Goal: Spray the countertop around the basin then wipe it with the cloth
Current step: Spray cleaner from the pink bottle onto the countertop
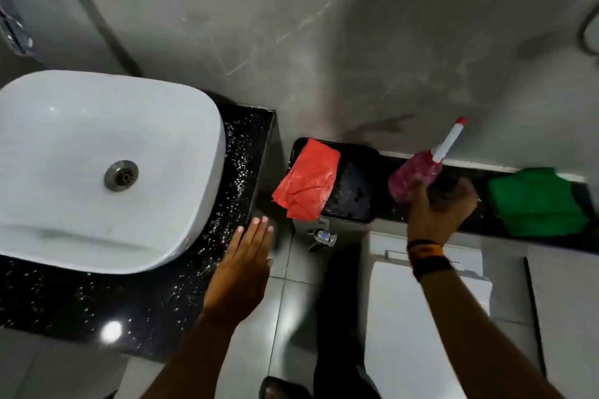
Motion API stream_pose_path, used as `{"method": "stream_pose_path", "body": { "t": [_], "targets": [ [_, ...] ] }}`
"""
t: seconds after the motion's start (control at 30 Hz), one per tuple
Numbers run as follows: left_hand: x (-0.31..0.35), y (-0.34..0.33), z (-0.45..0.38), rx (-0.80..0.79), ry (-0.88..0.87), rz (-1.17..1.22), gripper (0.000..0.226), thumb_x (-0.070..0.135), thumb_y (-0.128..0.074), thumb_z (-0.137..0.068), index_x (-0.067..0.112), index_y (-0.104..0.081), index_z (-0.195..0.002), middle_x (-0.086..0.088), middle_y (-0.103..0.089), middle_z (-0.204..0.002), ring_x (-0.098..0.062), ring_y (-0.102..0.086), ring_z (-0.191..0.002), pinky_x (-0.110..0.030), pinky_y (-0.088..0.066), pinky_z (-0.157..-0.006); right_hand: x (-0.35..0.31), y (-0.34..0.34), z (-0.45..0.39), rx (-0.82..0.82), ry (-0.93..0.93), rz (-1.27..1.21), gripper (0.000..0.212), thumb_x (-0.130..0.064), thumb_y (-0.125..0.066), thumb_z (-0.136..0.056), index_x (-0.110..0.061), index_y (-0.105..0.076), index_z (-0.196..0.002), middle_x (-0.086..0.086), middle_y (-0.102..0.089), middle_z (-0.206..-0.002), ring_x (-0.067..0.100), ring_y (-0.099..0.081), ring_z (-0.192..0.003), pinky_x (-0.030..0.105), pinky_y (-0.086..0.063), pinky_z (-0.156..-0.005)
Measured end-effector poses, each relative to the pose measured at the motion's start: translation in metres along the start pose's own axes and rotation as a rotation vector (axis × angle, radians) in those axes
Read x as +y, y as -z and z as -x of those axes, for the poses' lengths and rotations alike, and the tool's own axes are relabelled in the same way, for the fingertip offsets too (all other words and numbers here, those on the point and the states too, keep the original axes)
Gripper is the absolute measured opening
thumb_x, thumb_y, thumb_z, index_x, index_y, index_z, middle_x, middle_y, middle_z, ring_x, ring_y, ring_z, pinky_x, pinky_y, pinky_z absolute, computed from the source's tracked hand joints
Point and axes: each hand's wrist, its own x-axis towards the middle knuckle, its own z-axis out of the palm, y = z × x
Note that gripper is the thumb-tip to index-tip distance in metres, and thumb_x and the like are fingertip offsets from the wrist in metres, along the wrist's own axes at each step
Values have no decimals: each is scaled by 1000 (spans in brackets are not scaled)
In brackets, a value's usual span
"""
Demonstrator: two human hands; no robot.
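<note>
Your left hand (241,272) hovers flat, fingers together and straight, empty, over the right edge of the black speckled stone countertop (64,301), which is dotted with white droplets. The white oval ceramic basin (97,155) fills most of that slab, leaving only narrow strips on its right and near sides. Right of the slab's edge the grey tiled floor (285,317) opens as a gap. Your right hand (437,207), with a dark banded wristband (428,256), is closed around the pink spray bottle with a white nozzle (418,176), which is tilted over a narrow dark ledge (479,220) at the far right. The folded green cloth (534,204) lies on that ledge just right of your hand. Left of the bottle sits a black bin (353,194) with a red plastic bag (308,185) draped over its rim.
</note>
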Motion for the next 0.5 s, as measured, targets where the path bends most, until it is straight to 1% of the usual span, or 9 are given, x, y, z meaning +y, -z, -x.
{"method": "stream_pose_path", "body": {
  "t": [0.03,0.1,0.13,0.17,0.23,0.3,0.37,0.43,0.5],
  "targets": [
    [0,-1,0,19,3,-21,66,30,-33,-108,1,-18,-165,-17,-18,-175,-29,-7,-164,-46,1,-134,-1,-6,-16,-9,13,-20,81,-21,-85,-82,1,-41,-146,15,-52,-139,19,-54,-131,37,-47,-113],
    [-1,3,-1,24,1,-42,66,30,-32,-108,0,-18,-165,-19,-19,-174,-33,-12,-163,-49,-5,-133,-10,-17,-47,-76,49,24,76,-12,-82,-84,2,-41,-146,4,-57,-130,-9,-59,-115,9,-49,-97],
    [2,2,1,24,-7,-51,65,30,-32,-107,-1,-20,-164,-20,-21,-174,-35,-17,-162,-50,-10,-132,-16,-27,-62,-121,57,69,70,-12,-81,-86,1,-44,-144,6,-60,-128,-9,-62,-108,2,-47,-88],
    [3,2,0,28,-10,-62,64,30,-32,-107,-2,-24,-162,-21,-23,-173,-36,-22,-161,-51,-13,-131,-19,-34,-72,-137,72,97,64,-14,-79,-88,0,-47,-143,11,-63,-129,0,-63,-109,-1,-46,-85],
    [4,4,-1,21,-7,-69,63,29,-33,-106,-4,-32,-159,-23,-27,-170,-38,-28,-158,-52,-19,-128,-16,-45,-84,-111,115,97,50,-18,-71,-96,3,-53,-139,17,-68,-123,7,-62,-105,4,-48,-85],
    [4,5,-1,60,-4,-74,62,29,-35,-105,-5,-37,-157,-23,-32,-168,-38,-30,-157,-52,-22,-126,-19,-47,-86,-83,147,61,42,-23,-62,-103,7,-59,-132,4,-68,-97,-11,-60,-85,9,-49,-77],
    [4,7,-1,69,5,-45,61,29,-36,-106,-5,-39,-156,-23,-33,-168,-37,-30,-156,-52,-24,-125,-22,-42,-80,-96,183,51,45,-37,-58,-104,4,-66,-122,0,-63,-87,-14,-56,-74,13,-45,-73],
    [5,6,-2,74,11,-15,60,29,-33,-107,-4,-37,-157,-22,-32,-169,-36,-28,-158,-51,-23,-126,-18,-27,-63,-157,210,65,53,-55,-55,-101,-5,-71,-104,6,-65,-87,-5,-59,-74,19,-48,-73],
    [4,4,-1,65,21,11,60,30,-30,-109,-2,-34,-160,-21,-30,-171,-35,-24,-160,-51,-21,-127,-14,-8,-42,-245,227,59,49,-59,-54,-100,-14,-71,-88,11,-69,-84,16,-66,-74,33,-54,-73]
  ]
}}
